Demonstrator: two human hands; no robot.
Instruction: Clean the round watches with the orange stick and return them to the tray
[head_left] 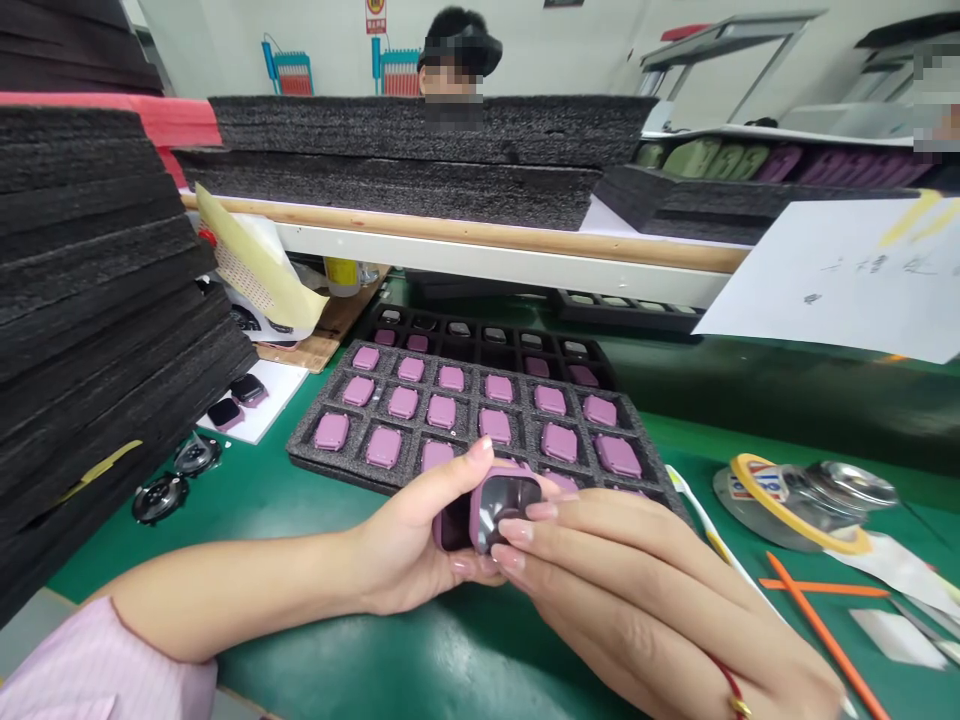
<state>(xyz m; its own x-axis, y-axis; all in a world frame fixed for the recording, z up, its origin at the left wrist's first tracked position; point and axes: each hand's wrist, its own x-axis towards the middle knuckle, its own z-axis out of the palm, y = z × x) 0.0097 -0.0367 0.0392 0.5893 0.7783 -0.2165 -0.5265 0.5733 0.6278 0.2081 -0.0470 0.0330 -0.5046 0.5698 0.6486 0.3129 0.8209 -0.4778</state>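
Two purple smartwatch cases with dark glass faces are held together over the front edge of a black foam tray (300,455). My left hand (405,530) is closed round them, its thumb on top and fingertips below. The rear case (452,528) is partly covered by the front case (510,492). My right hand (637,580) presses its fingertips against the glass of the front case, gripping its right side. Rows of purple watch cases (499,388) lie face down in the tray's pockets. Behind it, a second dark tray (480,350) bears more cases.
Tall foam stacks (97,300) rise at the left, near several loose watches (161,497). A shelf edge (465,240) crosses above the trays, and a person (457,50) is behind it. To the right are a glass bottle (817,505) with a tape ring, orange sticks (825,640) and tweezers.
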